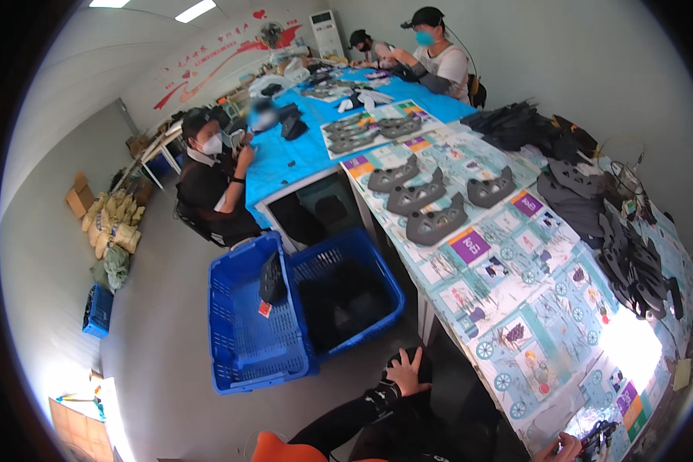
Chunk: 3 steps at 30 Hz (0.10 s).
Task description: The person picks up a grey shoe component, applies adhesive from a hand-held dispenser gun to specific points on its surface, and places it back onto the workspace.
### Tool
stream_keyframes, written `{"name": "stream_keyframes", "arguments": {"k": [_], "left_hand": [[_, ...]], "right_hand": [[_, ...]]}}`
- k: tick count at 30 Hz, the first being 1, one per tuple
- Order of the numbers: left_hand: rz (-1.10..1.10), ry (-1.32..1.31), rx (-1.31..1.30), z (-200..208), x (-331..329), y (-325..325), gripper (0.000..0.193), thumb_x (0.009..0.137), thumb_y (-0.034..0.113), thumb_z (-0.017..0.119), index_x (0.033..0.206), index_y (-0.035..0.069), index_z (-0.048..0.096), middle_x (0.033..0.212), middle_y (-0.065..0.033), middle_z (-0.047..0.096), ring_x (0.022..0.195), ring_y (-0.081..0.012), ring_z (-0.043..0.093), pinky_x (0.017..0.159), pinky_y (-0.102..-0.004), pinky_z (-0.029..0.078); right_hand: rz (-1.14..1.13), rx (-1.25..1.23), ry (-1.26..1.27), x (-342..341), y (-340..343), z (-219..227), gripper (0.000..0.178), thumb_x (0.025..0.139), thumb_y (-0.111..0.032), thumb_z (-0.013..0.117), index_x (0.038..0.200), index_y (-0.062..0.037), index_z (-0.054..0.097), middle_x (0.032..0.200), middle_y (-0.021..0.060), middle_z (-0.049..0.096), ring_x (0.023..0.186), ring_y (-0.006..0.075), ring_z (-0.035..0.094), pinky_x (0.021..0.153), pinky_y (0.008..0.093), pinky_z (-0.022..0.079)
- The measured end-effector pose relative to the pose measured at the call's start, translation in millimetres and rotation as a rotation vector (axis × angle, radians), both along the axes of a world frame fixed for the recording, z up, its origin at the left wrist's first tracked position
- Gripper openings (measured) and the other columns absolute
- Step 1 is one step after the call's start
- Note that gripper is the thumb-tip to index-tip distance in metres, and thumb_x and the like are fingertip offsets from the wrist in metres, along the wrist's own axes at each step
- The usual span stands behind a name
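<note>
My left hand (pixel 407 374) is open, its fingers spread over a dark rounded surface that may be my knee, beside the table's near side. At the lower edge, my right hand (pixel 560 449) shows only in part, its fingers curled against a small black object (pixel 595 437) whose kind I cannot make out. Both lie at the near end of a table covered with a patterned sheet (pixel 470 296). Farther up that sheet lie several dark grey curved plastic parts with cut-out openings, among them a near one (pixel 436 221) and one to the right (pixel 491 187).
A blue crate (pixel 222 339) holding a black pouch (pixel 272 279) stands left of the table, against another blue crate (pixel 362 339) of dark items. Black parts (pixel 631 262) crowd the right edge. Co-workers sit around a blue-covered table (pixel 273 165), one person (pixel 212 177) at its left.
</note>
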<state>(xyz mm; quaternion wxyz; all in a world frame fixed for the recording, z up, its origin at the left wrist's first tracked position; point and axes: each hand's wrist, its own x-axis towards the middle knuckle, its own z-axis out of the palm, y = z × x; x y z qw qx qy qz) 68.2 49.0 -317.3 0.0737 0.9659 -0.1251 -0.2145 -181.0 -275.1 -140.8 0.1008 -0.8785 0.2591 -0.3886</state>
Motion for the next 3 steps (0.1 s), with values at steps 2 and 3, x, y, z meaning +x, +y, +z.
{"name": "stream_keyframes", "arguments": {"k": [2, 3], "left_hand": [[-0.013, -0.025, -0.01, -3, 5, -5, 0.133, 0.077, 0.077, 0.077, 0.172, 0.014, 0.01, 0.162, -0.0428, 0.027, 0.124, -0.061, 0.057, 0.094, -0.0585, 0.058], [-0.018, 0.046, -0.011, 5, 11, -6, 0.129, 0.08, 0.075, 0.076, 0.172, 0.015, 0.007, 0.163, -0.0452, 0.024, 0.127, -0.0614, 0.056, 0.102, -0.0589, 0.055]], "right_hand": [[-0.025, -0.116, 0.09, -18, -30, -34, 0.066, 0.095, -0.045, 0.066, 0.138, -0.0009, 0.041, 0.102, 0.024, 0.067, 0.092, 0.0373, 0.064, 0.081, 0.0443, 0.051], [-0.026, -0.117, 0.107, -23, -33, -37, 0.066, 0.095, -0.045, 0.066, 0.138, -0.0009, 0.041, 0.102, 0.024, 0.067, 0.092, 0.0373, 0.064, 0.081, 0.0443, 0.051]]}}
